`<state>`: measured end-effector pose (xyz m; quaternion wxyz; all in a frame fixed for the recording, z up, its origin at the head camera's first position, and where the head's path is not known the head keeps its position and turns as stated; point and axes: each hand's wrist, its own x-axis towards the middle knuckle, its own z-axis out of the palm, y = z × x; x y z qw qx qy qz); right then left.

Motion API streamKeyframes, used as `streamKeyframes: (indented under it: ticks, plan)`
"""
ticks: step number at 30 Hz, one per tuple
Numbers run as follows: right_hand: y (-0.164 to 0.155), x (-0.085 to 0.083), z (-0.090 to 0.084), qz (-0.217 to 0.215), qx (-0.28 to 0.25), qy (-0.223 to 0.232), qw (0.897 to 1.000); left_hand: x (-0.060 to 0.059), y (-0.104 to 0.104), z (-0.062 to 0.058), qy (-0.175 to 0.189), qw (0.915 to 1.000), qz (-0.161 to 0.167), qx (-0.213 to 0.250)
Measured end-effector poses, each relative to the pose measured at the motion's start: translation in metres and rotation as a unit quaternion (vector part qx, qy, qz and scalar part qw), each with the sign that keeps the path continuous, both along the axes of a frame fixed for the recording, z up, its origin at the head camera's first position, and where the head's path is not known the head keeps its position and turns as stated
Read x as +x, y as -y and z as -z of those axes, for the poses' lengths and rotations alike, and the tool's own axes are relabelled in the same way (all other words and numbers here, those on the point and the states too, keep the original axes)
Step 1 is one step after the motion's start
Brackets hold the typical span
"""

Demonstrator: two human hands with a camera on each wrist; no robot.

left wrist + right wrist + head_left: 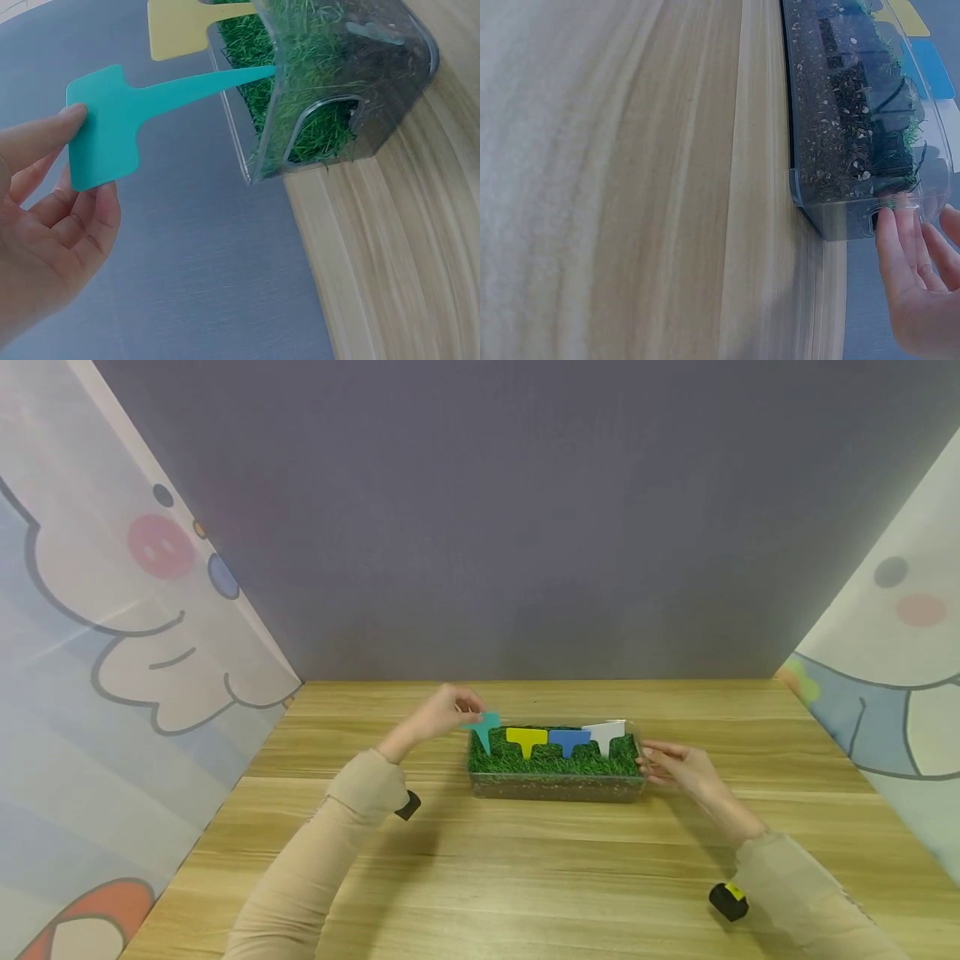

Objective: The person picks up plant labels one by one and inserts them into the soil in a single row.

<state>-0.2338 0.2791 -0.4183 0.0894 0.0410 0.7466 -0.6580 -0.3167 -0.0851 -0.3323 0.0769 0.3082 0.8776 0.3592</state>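
Left hand (pixel 442 714) pinches the teal plant label (pixel 120 124), stake tip in the grass at the clear planter box's (pixel 555 785) 9 o'clock end; right hand (pixel 678 768), fingers straight, steadies the 3 o'clock end; keep the label upright, aligned with the yellow label (pixel 527 740).

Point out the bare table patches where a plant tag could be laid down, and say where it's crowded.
Bare wood: the wide strip of table in front of the clear tray, between the two sleeves; the band behind the tray up to the grey wall; and the table's far left and right. Crowded: the tray's ends, where the left hand pinches the teal tag and the right hand touches the tray's end.
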Motion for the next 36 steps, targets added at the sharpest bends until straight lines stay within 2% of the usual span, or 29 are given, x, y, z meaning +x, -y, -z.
streamKeyframes:
  ticks: [7,19,25,31,36]
  plan:
    - [0.0,0.0,0.0,-0.002,-0.004,0.002,1.0,0.0,-0.003,0.005,-0.013,0.9998,0.002,-0.018]
    - [0.001,0.0,0.0,0.001,0.003,0.001,1.0,-0.003,-0.004,0.016,-0.011,0.9999,0.002,-0.013]
    - [0.0,0.0,0.0,0.0,0.005,-0.001,1.0,-0.002,-0.005,0.015,-0.011,0.9999,-0.001,-0.011]
    - [-0.004,-0.003,0.007,-0.007,-0.014,-0.007,1.0,-0.003,-0.007,0.014,-0.029,0.9996,0.005,-0.002]
    - [-0.006,-0.004,0.01,-0.006,-0.014,-0.008,1.0,-0.002,-0.008,0.012,-0.023,0.9997,-0.004,-0.001]
